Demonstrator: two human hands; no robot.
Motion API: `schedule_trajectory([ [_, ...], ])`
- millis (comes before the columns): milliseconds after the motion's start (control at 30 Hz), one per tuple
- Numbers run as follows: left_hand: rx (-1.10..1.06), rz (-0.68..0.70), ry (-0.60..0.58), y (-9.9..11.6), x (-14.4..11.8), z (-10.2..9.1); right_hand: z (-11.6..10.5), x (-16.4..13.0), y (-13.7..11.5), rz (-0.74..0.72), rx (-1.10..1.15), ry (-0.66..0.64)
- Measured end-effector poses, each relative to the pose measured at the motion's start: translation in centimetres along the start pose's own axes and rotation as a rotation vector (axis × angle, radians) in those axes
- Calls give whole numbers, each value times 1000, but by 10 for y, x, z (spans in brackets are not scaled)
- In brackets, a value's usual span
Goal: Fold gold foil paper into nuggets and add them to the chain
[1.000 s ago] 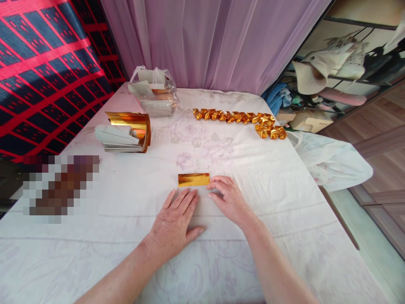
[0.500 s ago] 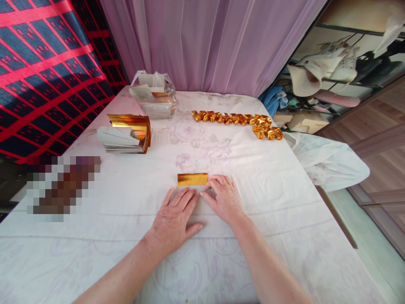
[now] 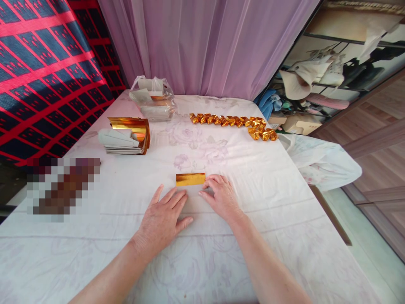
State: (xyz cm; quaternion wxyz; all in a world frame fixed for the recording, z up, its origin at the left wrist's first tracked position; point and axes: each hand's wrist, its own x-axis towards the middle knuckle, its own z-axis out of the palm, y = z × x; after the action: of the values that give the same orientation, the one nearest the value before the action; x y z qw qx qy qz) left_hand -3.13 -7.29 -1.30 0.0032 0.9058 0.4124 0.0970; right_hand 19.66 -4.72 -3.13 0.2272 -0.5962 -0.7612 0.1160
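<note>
A folded strip of gold foil paper (image 3: 190,179) lies flat on the cloth in front of me, its long side running left to right. My right hand (image 3: 222,195) has its curled fingertips at the strip's right end, holding it there, with the thumb just below the near edge. Flat on the cloth, my left hand (image 3: 164,215) is open with fingers spread, its fingertips just short of the strip's near edge and nothing in it.
Folded gold shapes (image 3: 232,121) form a row at the back right. A stack of foil sheets (image 3: 126,141) stands at left, a clear plastic bag of paper (image 3: 155,99) behind it. A pixelated patch (image 3: 65,188) hides something at left. Shelves (image 3: 335,80) stand beyond the table.
My left hand has drawn back toward the lower left, away from the strip. My right hand stays at the strip's right end. The view has shifted slightly.
</note>
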Motion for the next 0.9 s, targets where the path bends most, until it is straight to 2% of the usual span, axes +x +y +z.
schedule_trajectory([
  [333, -57, -103, 80, -7, -9, -6, -4, 1, -10, 32, -24, 14],
  [600, -85, -115, 108, -13, -7, -2, 8, 0, -39, 216, -160, 81],
  [900, -93, -121, 104, -18, -10, -4, 4, -3, -15, 154, 8, 23],
])
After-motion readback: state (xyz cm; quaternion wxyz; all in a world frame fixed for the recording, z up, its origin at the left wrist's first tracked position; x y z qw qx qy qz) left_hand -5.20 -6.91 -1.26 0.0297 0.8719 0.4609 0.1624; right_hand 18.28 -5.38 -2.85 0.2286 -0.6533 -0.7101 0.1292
